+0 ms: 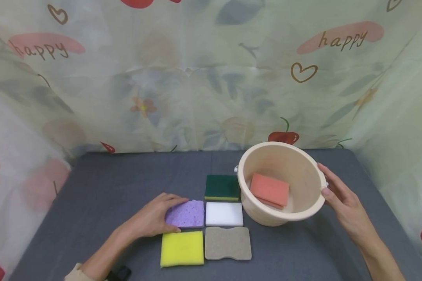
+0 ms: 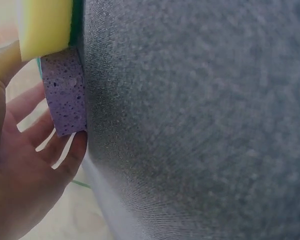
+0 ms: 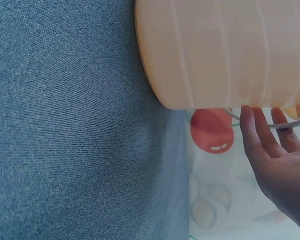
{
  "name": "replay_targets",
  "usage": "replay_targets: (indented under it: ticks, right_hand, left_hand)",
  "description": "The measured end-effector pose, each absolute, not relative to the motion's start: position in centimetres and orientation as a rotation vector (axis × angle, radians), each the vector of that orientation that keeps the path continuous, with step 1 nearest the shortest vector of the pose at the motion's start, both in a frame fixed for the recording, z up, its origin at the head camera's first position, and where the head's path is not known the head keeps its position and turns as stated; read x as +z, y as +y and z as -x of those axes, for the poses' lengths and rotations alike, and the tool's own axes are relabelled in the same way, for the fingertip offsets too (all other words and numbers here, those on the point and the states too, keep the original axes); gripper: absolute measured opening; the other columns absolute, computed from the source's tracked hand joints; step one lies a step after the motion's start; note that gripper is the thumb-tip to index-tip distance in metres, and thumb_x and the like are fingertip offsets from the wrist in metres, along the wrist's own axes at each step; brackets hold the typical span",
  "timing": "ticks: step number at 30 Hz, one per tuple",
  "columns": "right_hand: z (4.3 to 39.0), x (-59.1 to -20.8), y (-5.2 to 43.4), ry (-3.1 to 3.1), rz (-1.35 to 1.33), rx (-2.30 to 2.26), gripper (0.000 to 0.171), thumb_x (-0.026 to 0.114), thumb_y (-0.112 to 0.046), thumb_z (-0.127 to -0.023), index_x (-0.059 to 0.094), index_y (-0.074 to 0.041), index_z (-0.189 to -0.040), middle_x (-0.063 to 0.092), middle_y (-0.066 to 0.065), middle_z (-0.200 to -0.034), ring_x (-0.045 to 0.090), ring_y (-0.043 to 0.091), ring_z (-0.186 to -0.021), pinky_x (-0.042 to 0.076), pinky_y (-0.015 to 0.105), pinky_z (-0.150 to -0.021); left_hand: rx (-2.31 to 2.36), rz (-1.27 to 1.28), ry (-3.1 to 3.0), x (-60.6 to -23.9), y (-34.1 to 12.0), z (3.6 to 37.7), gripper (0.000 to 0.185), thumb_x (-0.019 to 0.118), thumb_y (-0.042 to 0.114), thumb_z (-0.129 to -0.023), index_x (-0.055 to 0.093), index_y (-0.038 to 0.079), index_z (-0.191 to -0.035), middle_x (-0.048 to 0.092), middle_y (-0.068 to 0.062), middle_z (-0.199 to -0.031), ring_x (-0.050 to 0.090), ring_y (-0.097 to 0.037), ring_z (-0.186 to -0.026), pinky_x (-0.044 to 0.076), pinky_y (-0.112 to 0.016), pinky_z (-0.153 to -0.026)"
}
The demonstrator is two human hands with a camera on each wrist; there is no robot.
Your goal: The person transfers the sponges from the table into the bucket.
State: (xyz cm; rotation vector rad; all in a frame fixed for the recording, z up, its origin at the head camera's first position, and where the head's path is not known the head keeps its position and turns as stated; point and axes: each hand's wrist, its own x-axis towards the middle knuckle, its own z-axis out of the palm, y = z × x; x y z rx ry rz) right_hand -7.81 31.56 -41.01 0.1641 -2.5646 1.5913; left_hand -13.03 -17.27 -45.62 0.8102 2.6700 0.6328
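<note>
My left hand (image 1: 158,216) is at the left end of a purple sponge (image 1: 185,214), with a finger along its far edge and the thumb at its near edge. In the left wrist view the purple sponge (image 2: 64,92) shows small pores, and the yellow sponge partly hides the thumb. My right hand (image 1: 344,203) holds the right side of a beige bucket (image 1: 267,216), thumb at the rim and fingers outside. The right wrist view shows fingertips against the ribbed bucket wall (image 3: 215,55). Inside the bucket lies a coral-pink sponge (image 1: 270,190).
Around the purple sponge lie a green-topped yellow scrub sponge (image 1: 222,187), a white sponge (image 1: 224,214), a grey notched sponge (image 1: 227,243) and a yellow sponge (image 1: 182,248). All rest on a dark grey cloth-covered table (image 1: 133,171). A printed curtain (image 1: 197,97) hangs behind.
</note>
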Motion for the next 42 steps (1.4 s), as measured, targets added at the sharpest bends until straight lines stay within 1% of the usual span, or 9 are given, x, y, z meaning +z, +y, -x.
replay_targets:
  ticks: [4, 12, 15, 22, 31, 35, 42]
  right_hand:
    - [7.8, -41.0, 31.5, -2.583, -0.143, 1.567, 0.059, 0.05, -0.013, -0.105, 0.027, -0.026, -0.159, 0.034, 0.002, -0.158, 0.049, -0.008, -0.117, 0.047, 0.011, -0.082]
    - [7.7, -41.0, 31.5, -2.558, -0.194, 1.597, 0.059, 0.048, -0.01, -0.105, 0.027, -0.024, -0.159, 0.035, -0.002, -0.157, 0.048, -0.006, -0.12, 0.047, 0.012, -0.083]
    - [7.7, -41.0, 31.5, -2.564, -0.207, 1.596, 0.059, 0.047, -0.01, -0.106, 0.026, -0.024, -0.159, 0.035, -0.003, -0.156, 0.049, -0.006, -0.119, 0.047, 0.011, -0.084]
    - [7.7, -41.3, 31.6, -2.528, -0.239, 1.63, 0.058, 0.045, -0.007, -0.105, 0.027, -0.021, -0.159, 0.038, -0.007, -0.154, 0.051, -0.004, -0.119, 0.047, 0.012, -0.085]
    - [7.7, -41.1, 31.7, -2.509, -0.25, 1.655, 0.058, 0.046, -0.005, -0.105, 0.028, -0.019, -0.158, 0.039, -0.01, -0.152, 0.052, -0.003, -0.119, 0.048, 0.013, -0.084]
    - [7.7, -41.1, 31.6, -2.499, -0.266, 1.689, 0.058, 0.045, -0.005, -0.105, 0.028, -0.019, -0.158, 0.037, -0.008, -0.154, 0.05, -0.003, -0.121, 0.048, 0.013, -0.086]
    - [7.7, -41.0, 31.6, -2.463, -0.265, 1.75, 0.057, 0.045, -0.005, -0.105, 0.028, -0.018, -0.158, 0.035, -0.006, -0.155, 0.049, -0.003, -0.123, 0.047, 0.012, -0.087]
  left_hand:
    - [0.62, -0.827, 2.664, -45.6, -17.2, 13.2, 0.08, 0.09, 0.036, -0.072, 0.056, 0.019, -0.142, 0.056, -0.002, -0.134, 0.049, -0.024, -0.124, 0.045, -0.047, -0.1]
    - [0.645, -0.791, 2.67, -45.4, -17.4, 13.3, 0.078, 0.09, 0.037, -0.071, 0.058, 0.019, -0.14, 0.058, -0.002, -0.131, 0.051, -0.023, -0.122, 0.046, -0.047, -0.098]
    - [0.658, -0.762, 2.681, -45.2, -17.6, 13.3, 0.076, 0.09, 0.038, -0.071, 0.059, 0.021, -0.138, 0.058, 0.001, -0.131, 0.053, -0.022, -0.121, 0.046, -0.046, -0.098]
    - [0.745, -0.735, 2.694, -44.0, -17.7, 13.4, 0.073, 0.089, 0.035, -0.072, 0.058, 0.025, -0.137, 0.057, 0.008, -0.128, 0.053, -0.013, -0.112, 0.048, -0.04, -0.095]
    - [0.831, -0.734, 2.669, -42.3, -17.5, 13.7, 0.074, 0.089, 0.035, -0.073, 0.054, 0.026, -0.138, 0.056, 0.006, -0.135, 0.053, -0.015, -0.117, 0.047, -0.044, -0.099]
    - [0.871, -0.76, 2.671, -41.6, -17.4, 13.6, 0.075, 0.089, 0.035, -0.072, 0.054, 0.028, -0.139, 0.057, 0.008, -0.134, 0.054, -0.015, -0.115, 0.048, -0.043, -0.096]
    - [0.94, -0.867, 2.724, -40.5, -17.1, 14.2, 0.076, 0.09, 0.038, -0.071, 0.054, 0.033, -0.138, 0.057, 0.014, -0.132, 0.054, -0.01, -0.113, 0.049, -0.041, -0.093]
